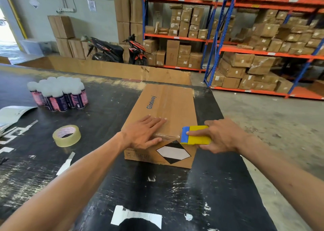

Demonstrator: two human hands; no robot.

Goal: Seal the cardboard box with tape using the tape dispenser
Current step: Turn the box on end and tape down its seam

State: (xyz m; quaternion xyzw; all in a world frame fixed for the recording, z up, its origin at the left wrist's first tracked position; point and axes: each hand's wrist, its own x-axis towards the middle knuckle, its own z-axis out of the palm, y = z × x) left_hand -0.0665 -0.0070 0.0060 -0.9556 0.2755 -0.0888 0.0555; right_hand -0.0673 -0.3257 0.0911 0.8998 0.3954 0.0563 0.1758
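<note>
A brown cardboard box (172, 107) printed "Glodway" lies on the black table (108, 178), flaps closed, with clear tape running along its top seam. My left hand (145, 132) presses flat, fingers spread, on the near end of the box top. A yellow and blue tape dispenser (196, 135) sits at the box's near top edge, to the right of that hand, and my right hand (222, 136) grips it. A short stretch of clear tape (166, 136) spans from the dispenser toward my left hand.
A spare roll of clear tape (67, 135) lies left of the box. Farther left stands a cluster of spray cans (58, 93) with white caps. A large flat cardboard sheet (112, 69) is behind the table. Shelves of boxes (254, 43) and two scooters (119, 50) stand beyond.
</note>
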